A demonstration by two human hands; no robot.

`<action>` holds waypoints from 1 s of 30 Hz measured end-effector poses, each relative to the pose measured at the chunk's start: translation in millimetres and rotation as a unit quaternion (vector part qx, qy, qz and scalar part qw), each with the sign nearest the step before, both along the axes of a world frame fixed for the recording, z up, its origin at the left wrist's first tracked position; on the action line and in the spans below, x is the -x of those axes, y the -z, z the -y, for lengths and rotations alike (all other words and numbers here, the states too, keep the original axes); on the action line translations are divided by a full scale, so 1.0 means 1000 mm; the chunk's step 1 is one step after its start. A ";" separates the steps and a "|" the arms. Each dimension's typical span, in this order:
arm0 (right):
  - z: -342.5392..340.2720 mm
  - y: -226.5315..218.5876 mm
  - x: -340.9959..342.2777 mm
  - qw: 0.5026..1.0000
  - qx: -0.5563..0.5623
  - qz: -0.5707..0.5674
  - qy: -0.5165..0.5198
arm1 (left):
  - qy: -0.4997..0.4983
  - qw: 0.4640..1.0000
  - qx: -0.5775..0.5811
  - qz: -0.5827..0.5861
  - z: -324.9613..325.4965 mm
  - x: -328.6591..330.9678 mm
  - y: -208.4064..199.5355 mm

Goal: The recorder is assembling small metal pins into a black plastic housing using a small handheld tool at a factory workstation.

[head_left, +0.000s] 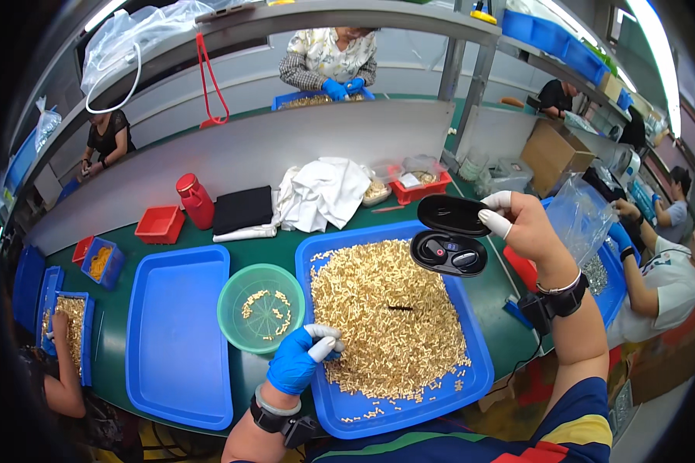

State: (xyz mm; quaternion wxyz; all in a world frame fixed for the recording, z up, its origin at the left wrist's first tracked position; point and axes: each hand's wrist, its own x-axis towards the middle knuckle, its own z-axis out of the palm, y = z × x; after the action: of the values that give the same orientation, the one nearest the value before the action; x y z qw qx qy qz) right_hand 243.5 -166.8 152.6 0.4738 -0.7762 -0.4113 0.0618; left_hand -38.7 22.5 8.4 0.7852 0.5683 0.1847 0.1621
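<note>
My right hand (529, 224), with white covers on two fingertips, holds up an open black earbud case (449, 239) with two earbuds seated in it, above the right side of a blue tray (479, 370). The tray is heaped with several small gold-coloured metal parts (386, 309). My left hand (300, 359) wears a blue glove with white fingertip covers and rests at the tray's left edge, fingers curled onto the gold parts. A green round bowl (260, 307) with a few gold parts stands just left of that hand.
An empty blue tray (177, 332) lies to the left of the bowl. White cloth (324, 191), a black folded cloth (243, 208), a red bottle (195, 201) and red bins sit along the grey divider. Other people work at neighbouring trays on the left, right and behind.
</note>
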 end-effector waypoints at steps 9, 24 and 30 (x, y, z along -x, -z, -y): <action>-0.061 -0.133 -0.023 0.991 -0.108 0.069 0.023 | 0.008 0.999 0.024 -0.034 0.002 0.002 0.004; -0.235 -0.226 -0.063 0.951 -0.079 0.169 0.248 | 0.048 0.998 0.024 -0.022 -0.010 0.004 0.011; -0.255 -0.219 -0.073 0.948 -0.089 0.156 0.263 | 0.057 0.997 0.027 -0.031 -0.008 0.004 0.013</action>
State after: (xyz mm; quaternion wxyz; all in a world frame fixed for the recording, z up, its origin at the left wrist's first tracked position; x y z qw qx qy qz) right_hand 316.1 87.8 371.5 0.4702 -0.8114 -0.2657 -0.2236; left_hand -43.0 30.1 -4.1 0.8022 0.5613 0.1804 0.0939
